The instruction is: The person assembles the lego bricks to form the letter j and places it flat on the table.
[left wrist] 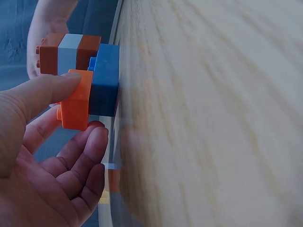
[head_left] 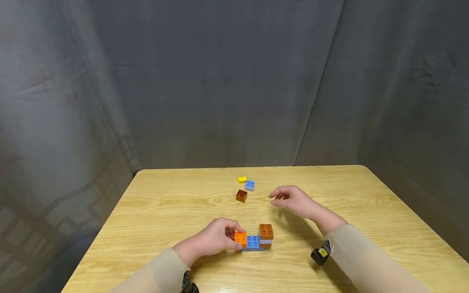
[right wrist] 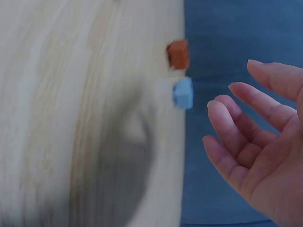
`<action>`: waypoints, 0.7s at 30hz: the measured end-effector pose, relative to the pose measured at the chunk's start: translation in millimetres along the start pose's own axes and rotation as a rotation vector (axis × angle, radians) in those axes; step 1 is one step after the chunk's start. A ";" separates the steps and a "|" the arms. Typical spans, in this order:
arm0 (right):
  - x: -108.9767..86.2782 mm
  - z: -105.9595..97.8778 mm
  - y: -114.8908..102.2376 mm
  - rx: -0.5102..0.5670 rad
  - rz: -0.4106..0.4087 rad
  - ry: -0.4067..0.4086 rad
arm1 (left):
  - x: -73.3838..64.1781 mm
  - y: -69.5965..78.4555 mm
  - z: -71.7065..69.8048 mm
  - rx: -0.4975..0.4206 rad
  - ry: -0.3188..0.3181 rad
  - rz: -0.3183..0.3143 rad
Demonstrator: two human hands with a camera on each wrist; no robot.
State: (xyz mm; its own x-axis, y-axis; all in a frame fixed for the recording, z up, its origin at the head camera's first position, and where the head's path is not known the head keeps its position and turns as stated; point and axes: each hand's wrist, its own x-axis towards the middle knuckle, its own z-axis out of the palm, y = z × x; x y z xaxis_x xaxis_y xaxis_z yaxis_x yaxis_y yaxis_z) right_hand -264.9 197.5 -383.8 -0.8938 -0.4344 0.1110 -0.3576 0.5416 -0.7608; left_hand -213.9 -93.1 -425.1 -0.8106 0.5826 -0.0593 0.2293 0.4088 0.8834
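Blue was shown by the base [head_left: 253,241], at whose left end an orange brick [head_left: 240,238] was pinched between the thumb and fingers of the left hand [head_left: 215,237]; a brown-and-pale stack [head_left: 266,232] was borne at the right end. Seating or steadying was apparently being done, though full seating could not be confirmed. Above the bench [head_left: 176,195], the right hand [head_left: 294,201] was held empty, fingers loosely curved and parted, near 3 loose bricks [head_left: 250,186]. For another brick, closer reach and a pinch would be needed. No brand, label or writing could be read.
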 end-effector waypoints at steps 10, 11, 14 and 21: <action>34.6 11.2 9.3 -0.040 0.104 0.020 | -1.3 1.0 -1.8 0.020 0.004 0.009; 38.7 12.8 9.5 -0.046 0.112 0.023 | -1.6 1.2 -2.1 0.020 0.004 0.011; 50.7 17.4 11.8 -0.066 0.136 0.033 | -2.4 1.1 -2.3 0.022 0.006 0.013; 72.1 29.5 17.7 -0.095 0.177 0.091 | -4.1 1.1 -1.0 0.020 0.002 0.012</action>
State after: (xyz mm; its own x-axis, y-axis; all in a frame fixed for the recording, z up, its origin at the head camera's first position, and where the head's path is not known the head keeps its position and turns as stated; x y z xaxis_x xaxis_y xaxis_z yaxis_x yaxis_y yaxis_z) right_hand -327.7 154.5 -408.2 -0.9642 -0.2619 0.0414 -0.2127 0.6708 -0.7105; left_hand -210.9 -95.7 -423.5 -0.8088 0.5861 -0.0480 0.2497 0.4162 0.8743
